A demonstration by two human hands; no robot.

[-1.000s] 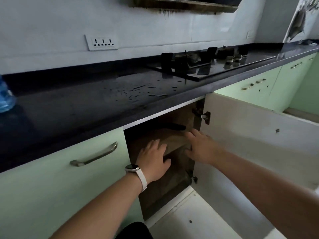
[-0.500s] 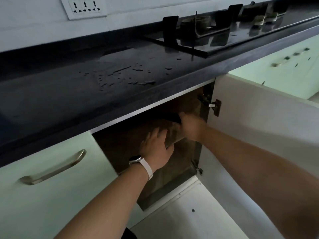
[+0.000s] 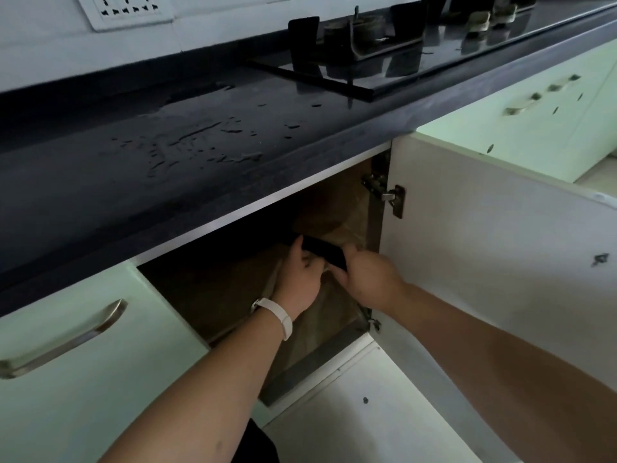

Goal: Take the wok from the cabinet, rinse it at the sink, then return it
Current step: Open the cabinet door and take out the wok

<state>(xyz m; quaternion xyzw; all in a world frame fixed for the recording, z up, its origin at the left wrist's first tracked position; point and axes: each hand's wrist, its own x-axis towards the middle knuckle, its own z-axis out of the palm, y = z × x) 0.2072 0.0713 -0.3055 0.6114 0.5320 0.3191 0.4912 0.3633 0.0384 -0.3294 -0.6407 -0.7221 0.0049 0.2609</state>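
The cabinet [image 3: 213, 282] under the dark counter stands open, its white door [image 3: 484, 235] swung out to the right. Inside, a black wok handle [image 3: 322, 250] pokes out over the wooden shelf; the wok's bowl is lost in the dark behind it. My right hand [image 3: 367, 279] is closed around the handle's near end. My left hand [image 3: 298, 282], with a white watch on its wrist, grips the handle further in, fingers curled over it.
A black counter [image 3: 150, 155] with water drops runs overhead. A gas hob [image 3: 384, 51] sits at the back right. A pale green door with a metal handle [image 3: 63, 339] is on the left, more green drawers [image 3: 534, 105] on the right. A wall socket [image 3: 125, 8] is top left.
Both hands have reached deeper into the cabinet and closed on the black handle. The view has dipped down and closer to the opening.
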